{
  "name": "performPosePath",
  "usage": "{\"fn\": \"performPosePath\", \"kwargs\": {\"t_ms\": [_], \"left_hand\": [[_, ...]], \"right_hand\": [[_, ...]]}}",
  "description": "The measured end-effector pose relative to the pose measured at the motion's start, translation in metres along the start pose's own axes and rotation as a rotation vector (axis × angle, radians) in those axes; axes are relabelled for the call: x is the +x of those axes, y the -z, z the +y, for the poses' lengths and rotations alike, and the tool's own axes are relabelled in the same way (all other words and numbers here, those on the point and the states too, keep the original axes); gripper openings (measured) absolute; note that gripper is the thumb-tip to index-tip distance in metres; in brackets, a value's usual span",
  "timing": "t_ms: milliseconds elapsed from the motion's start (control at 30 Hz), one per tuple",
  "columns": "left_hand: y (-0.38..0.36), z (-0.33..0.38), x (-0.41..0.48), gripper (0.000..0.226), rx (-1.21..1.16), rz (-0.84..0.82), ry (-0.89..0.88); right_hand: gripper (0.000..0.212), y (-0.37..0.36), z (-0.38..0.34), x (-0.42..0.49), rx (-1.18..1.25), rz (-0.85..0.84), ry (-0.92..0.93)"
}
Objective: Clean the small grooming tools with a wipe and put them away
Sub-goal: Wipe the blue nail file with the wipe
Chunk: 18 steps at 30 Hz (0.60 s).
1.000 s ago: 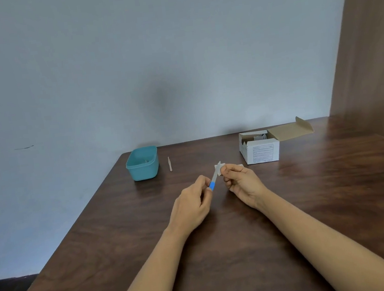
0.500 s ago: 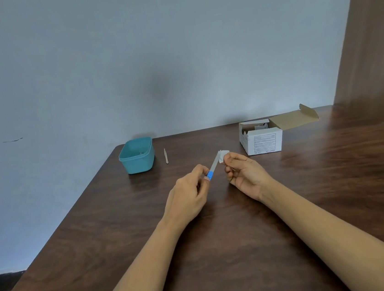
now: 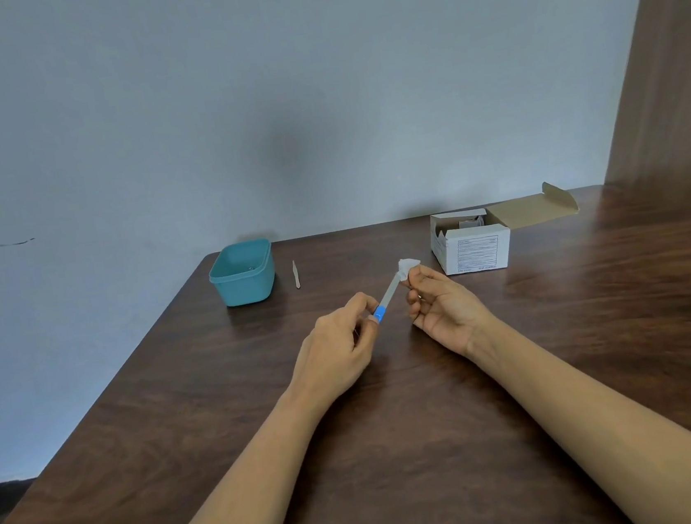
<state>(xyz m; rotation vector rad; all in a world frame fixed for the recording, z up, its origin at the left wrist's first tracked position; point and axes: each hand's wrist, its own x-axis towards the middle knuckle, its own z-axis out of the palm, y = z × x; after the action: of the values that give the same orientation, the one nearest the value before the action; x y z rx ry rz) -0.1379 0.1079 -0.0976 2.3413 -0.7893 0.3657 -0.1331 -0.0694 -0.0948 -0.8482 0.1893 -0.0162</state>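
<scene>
My left hand pinches the blue end of a slim grey grooming tool that slants up to the right above the table. My right hand holds a small white wipe folded around the tool's far tip. A second small tool, thin and pale, lies on the table just right of a teal plastic tub. Something small lies inside the tub, too small to tell what.
An open white cardboard box with its flap folded back stands at the back right of the dark wooden table. A pale wall runs behind the table, and a brown wooden panel rises at the far right.
The wipe in my right hand has slid along the tool toward its far tip. My head has shifted slightly, so the tub and box sit at a different place in view.
</scene>
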Motion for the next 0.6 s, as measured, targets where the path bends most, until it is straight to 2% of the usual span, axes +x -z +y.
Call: {"fn": "performPosePath", "kwargs": {"t_ms": [367,600], "left_hand": [[0.0013,0.0015,0.0017,0.009,0.015,-0.014,0.018],[0.0023,0.002,0.0005,0.009,0.004,-0.033,0.012]], "right_hand": [[0.01,-0.0006,0.0004,-0.0005,-0.043,-0.018,0.0],[0.011,-0.0014,-0.0026,-0.0032,0.017,0.011,-0.006]]}}
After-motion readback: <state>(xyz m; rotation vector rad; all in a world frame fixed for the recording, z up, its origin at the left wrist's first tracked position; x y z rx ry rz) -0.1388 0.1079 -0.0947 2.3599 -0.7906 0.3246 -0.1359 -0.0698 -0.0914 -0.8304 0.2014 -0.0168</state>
